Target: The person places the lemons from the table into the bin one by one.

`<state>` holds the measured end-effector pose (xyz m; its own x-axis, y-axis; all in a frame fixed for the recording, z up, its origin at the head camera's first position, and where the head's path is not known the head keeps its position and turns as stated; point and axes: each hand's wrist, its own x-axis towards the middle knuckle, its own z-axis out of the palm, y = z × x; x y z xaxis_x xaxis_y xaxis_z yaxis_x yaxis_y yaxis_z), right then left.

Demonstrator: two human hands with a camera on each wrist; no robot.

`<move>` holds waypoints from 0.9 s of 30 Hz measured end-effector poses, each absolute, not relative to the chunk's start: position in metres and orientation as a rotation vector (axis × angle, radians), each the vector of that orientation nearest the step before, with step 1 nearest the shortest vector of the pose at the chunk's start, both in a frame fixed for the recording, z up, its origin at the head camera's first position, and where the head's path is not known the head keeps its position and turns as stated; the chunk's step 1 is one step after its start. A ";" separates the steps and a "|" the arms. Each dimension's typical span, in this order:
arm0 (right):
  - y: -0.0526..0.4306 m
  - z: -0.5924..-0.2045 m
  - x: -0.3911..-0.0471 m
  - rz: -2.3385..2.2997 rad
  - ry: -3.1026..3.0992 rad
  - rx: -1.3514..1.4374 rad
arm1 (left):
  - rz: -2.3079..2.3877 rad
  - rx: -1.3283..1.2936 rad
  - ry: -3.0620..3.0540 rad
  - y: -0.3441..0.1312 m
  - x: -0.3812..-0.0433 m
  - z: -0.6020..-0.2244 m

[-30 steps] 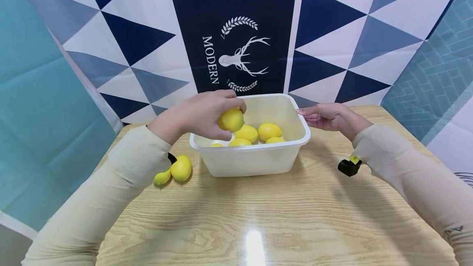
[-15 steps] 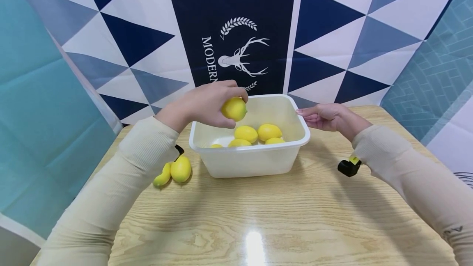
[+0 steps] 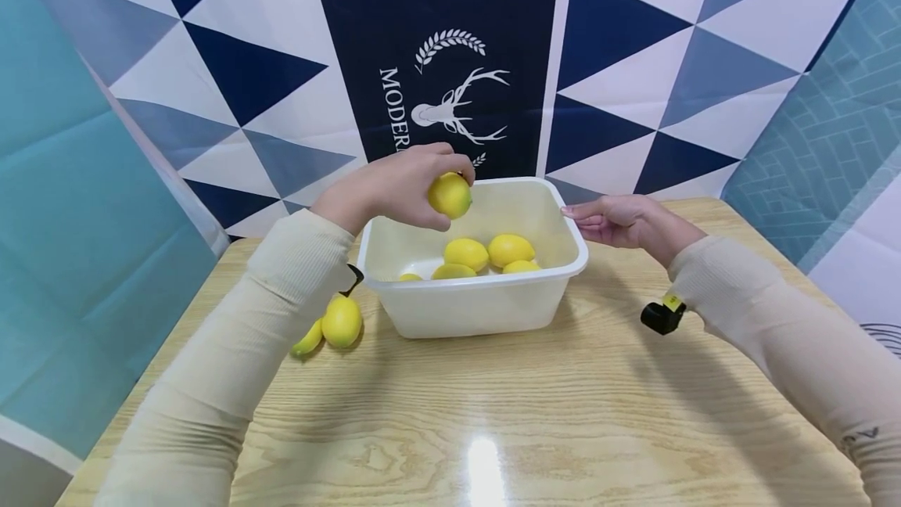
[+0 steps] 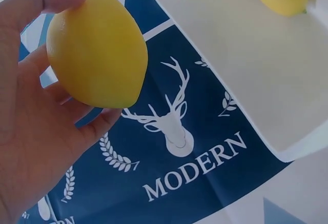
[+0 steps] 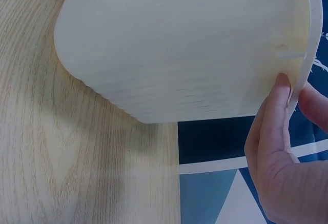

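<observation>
My left hand (image 3: 401, 185) grips a yellow lemon (image 3: 450, 195) above the left part of a white plastic bin (image 3: 479, 310). In the left wrist view the thumb presses on top of the lemon (image 4: 97, 49) and the fingers curl beneath it, off to the side of the bin's rim. Several lemons (image 3: 510, 250) lie inside the bin, partly hidden by its front wall. My right hand (image 3: 622, 222) pinches the bin's right rim. Seen from the right wrist, the fingers (image 5: 277, 116) lie along the outside under the lip, with the thumb across the edge.
Left of the bin, a lemon (image 3: 342, 322) and another yellow fruit (image 3: 307, 340), partly covered by the left sleeve, lie on the wooden table (image 3: 422, 413). A patterned cloth (image 3: 450, 37) with a deer head hangs right behind the bin.
My left hand has risen a little and shifted slightly right with the lemon still in its grip. The right hand stays at the bin's rim, and the bin has not moved.
</observation>
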<state>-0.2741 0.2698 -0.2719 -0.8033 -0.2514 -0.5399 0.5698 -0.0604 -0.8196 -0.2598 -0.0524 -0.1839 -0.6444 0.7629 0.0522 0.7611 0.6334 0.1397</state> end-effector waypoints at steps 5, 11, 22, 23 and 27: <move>0.269 -0.271 -0.275 -1.926 1.659 0.334 | 0.248 1.301 2.807 -0.052 -0.266 -0.185; 0.268 -0.270 -0.274 -1.939 1.657 0.330 | 0.271 1.271 2.800 -0.050 -0.273 -0.189; 0.269 -0.275 -0.271 -1.954 1.612 0.339 | 0.280 1.224 2.803 -0.049 -0.286 -0.201; 0.269 -0.275 -0.271 -1.954 1.610 0.337 | 0.280 1.227 2.807 -0.049 -0.286 -0.201; 0.271 -0.273 -0.271 -1.950 1.611 0.328 | 0.282 1.241 2.805 -0.049 -0.290 -0.203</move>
<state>-0.2715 0.2707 -0.2730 -0.8005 -0.2772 -0.5314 0.5742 -0.1002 -0.8126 -0.2899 -0.0493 -0.2033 -0.6737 0.7388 0.0179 0.7276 0.6588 0.1914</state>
